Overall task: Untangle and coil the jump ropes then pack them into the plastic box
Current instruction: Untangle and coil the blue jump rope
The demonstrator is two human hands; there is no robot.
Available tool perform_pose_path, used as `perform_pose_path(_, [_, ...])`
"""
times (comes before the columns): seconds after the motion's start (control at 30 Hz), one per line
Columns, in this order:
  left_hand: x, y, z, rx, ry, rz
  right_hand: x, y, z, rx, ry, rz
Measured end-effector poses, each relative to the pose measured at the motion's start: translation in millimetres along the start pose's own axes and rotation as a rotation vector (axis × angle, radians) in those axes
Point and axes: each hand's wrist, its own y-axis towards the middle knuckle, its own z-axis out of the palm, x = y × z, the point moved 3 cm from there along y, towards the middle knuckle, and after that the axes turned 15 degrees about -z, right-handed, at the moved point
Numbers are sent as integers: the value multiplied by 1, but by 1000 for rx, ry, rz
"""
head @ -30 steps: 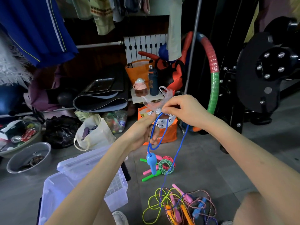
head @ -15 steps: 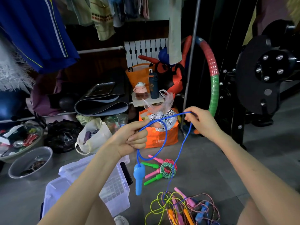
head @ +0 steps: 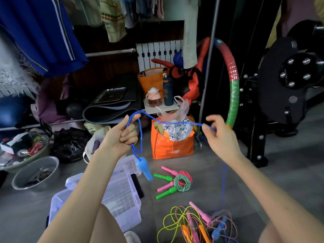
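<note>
Head view: nearest to me, my left grip is clenched around a few loops of the thin blue plastic jump rope, thumb upright with the cord bent over its tip. The rope's light blue plastic handle dangles just below that fist, clear of the floor. From the thumb the cord runs sideways, almost taut, to my right grip, which pinches it between thumb and forefinger while the other fingers stay loosely spread. Past that pinch the cord drops behind my wrist as a blurred line toward the floor. Down by my knees lies the tangled heap of yellow-green, pink, orange and blue jump ropes, cords and handles crossed over one another. Under my left forearm the translucent plastic box sits on the grey floor, with a flat black object against its right side. Just beyond, between box and heap, two ropes already lie coiled and overlapping: the green-handled coiled rope and the pink-handled coiled rope. Farther back stands an orange shopping bag stuffed with printed plastic, directly behind the stretched cord. A grey metal basin rests on the floor at far left, and a red-and-green padded hoop leans upright at the back right.
</note>
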Motion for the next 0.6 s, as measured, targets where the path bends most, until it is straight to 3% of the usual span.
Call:
perform_pose_path(0.13, [9, 7, -2, -76, 18, -23, 62, 44, -22, -127, -375, -402])
perform_pose_path(0.27, [10, 12, -5, -153, 48, -21, 86, 37, 10, 226, -751, -737])
perform_pose_path(0.33, [10, 12, -3, -190, 162, 4, 85, 22, 25, 389, -735, -877])
perform_pose_path(0.4, [12, 11, 0, -229, 303, 43, 83, 15, 33, 523, -608, -917])
perform_pose_path(0.47, [15, 8, 6, -278, 441, 72, 90, 15, 33, 522, -464, -880])
perform_pose_path(0.6, [23, 4, 19, -264, 596, 63, 97, 28, 28, 691, -152, -558])
